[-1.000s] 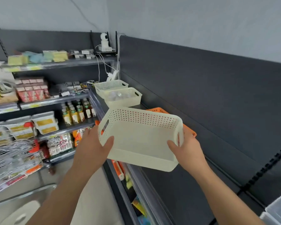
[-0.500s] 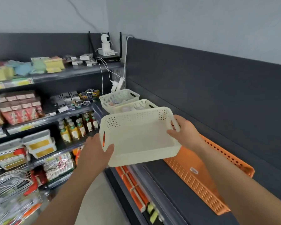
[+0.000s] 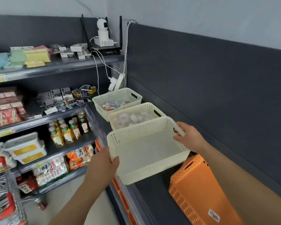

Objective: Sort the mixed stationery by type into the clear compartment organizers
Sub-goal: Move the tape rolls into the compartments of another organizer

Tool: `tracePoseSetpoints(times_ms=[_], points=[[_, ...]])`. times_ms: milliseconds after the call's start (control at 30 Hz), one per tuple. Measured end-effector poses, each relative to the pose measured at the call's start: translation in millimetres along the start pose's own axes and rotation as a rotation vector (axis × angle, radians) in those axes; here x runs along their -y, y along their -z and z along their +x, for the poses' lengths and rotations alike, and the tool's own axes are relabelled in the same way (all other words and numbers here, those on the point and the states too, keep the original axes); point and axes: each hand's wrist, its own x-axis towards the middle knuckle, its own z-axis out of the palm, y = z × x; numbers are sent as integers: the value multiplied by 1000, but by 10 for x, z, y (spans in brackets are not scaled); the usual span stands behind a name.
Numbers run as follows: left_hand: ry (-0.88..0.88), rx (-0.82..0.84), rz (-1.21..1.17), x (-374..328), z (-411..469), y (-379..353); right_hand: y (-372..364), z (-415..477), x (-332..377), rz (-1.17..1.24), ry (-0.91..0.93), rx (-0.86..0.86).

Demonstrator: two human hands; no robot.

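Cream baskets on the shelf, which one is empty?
The nearest cream basket, gripped by the left hand and right hand at its ends. The middle basket holds whitish round items, and the far basket holds small packets.

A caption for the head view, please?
Left hand and right hand hold an empty cream basket next to a filled basket.

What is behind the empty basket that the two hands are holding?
A second cream basket with pale round things, blurred; the held basket covers its front part. Behind it, a third basket with small packets.
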Motion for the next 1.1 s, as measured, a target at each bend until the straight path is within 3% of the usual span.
tracePoseSetpoints(times_ms=[400, 633, 800, 933, 1100], points=[[-15, 180, 27, -97, 323, -429, -73, 187, -507, -241, -51, 9], [1, 75, 11, 15, 745, -223, -211, 392, -235, -202, 16, -105], [44, 82, -40, 155, 1216, -128, -342, 728, 36, -87, -70, -127], [90, 129, -51, 306, 1630, -144, -473, 1075, 110, -164, -107, -93], [167, 289, -240, 452, 2019, -213, -658, 1494, 230, -218, -252, -71]])
